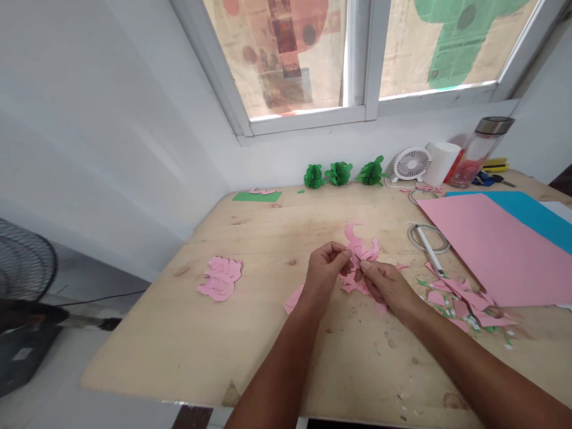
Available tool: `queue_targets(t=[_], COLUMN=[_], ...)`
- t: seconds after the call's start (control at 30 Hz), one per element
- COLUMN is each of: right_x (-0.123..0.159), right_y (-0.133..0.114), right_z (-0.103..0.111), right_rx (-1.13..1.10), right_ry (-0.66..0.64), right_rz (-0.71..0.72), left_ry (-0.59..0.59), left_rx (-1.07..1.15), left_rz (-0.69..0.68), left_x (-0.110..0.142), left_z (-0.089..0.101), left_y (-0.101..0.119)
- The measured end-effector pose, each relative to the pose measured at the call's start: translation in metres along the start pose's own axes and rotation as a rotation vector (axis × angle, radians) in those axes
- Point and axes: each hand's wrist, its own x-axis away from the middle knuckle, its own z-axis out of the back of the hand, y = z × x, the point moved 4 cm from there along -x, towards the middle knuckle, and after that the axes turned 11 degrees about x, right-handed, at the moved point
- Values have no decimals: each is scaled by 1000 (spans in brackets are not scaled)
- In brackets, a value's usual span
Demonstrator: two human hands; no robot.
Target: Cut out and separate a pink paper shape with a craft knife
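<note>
Over the middle of the wooden table, my left hand (326, 268) pinches a curly pink paper cutout (355, 241) between thumb and fingers. From the other side, my right hand (388, 285) is closed on the same pink paper, its fingertips close to the left ones. A small dark spot shows between the fingertips, too small to name. More pink paper lies just under the hands, partly hidden by them. Beside my left wrist rests a pink paper piece (292, 300), half covered by the arm. Further left lies a stack of wavy pink cutouts (220, 277).
Pink and green scraps (467, 307) litter the right side near a white pen (429, 250) and large pink sheet (496, 250). Along the wall stand green paper shapes (338, 173), a small fan (411, 164) and a glass bottle (478, 155). A green sheet (257, 197) lies back left.
</note>
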Motion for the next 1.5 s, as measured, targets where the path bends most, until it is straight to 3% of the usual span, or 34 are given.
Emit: queue_targets(t=[1.5], right_x=[1], right_y=[-2], right_z=[1], right_rx=[32], right_ry=[23], right_rz=[16], left_ry=[-43], left_rx=[24], left_rz=[0], left_x=[1], left_z=[-1], left_y=[0])
